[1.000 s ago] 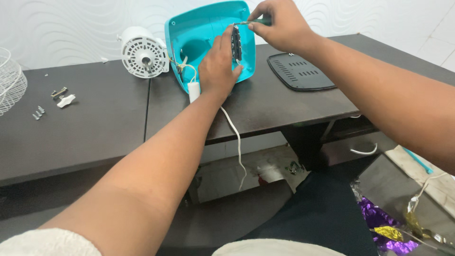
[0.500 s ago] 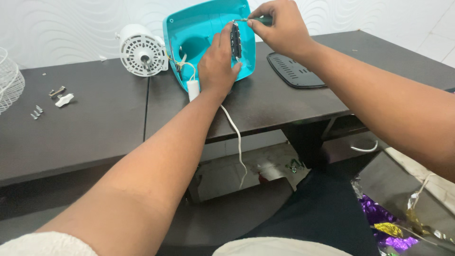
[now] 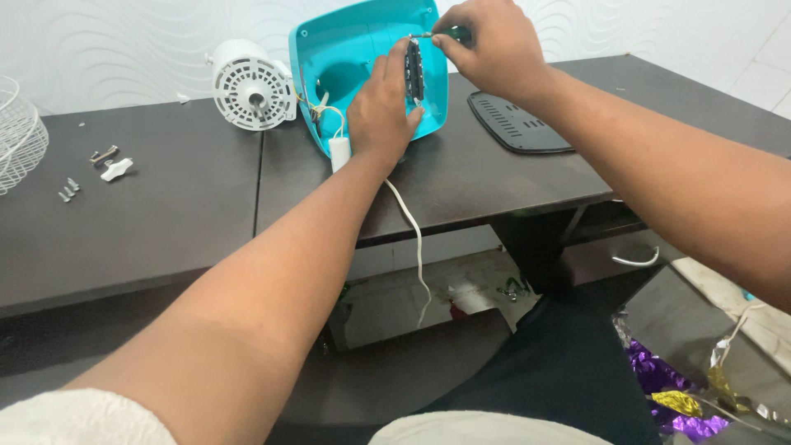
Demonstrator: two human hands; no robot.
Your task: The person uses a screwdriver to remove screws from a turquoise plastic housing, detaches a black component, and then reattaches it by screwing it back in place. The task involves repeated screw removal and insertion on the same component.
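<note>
Turquoise plastic fan base housing (image 3: pixel 350 49), smooth and glossy, rounded-square shell, tipped on edge at the far side of the desk (image 3: pixel 165 222) with its hollow underside facing the camera. Inside, a narrow dark switch block (image 3: pixel 414 70) stands upright along the right wall; thin wires (image 3: pixel 317 107) bunch at the lower left of the cavity.

Left hand (image 3: pixel 381 111) lies against the shell's lower middle, thumb and fingers pinching the dark switch block from the left. Right hand (image 3: pixel 486 45) comes in from above right, grip pressed together around a small screwdriver (image 3: pixel 437 35), dark green handle mostly hidden in the fist, thin metal shaft pointing left to the top of the block.

White flat power cord (image 3: pixel 412 239) runs from a white strain relief at the shell's bottom edge, over the desk front and hangs down.

Just left of the shell: white ribbed motor casing (image 3: pixel 247 82), cylindrical, vented face. Right of it, near: dark grey vented base plate (image 3: pixel 515 124), flat, slotted. Far left edge: white wire fan grille (image 3: pixel 21 132), partly out of view. Near it, small metal screws (image 3: pixel 67 191) and a white plastic clip (image 3: pixel 117 169), well apart from the shell.

Desk top dark brown, matt wood grain, two panels with a seam. Crumpled purple and gold foil (image 3: pixel 684 395) on the floor, lower right.
</note>
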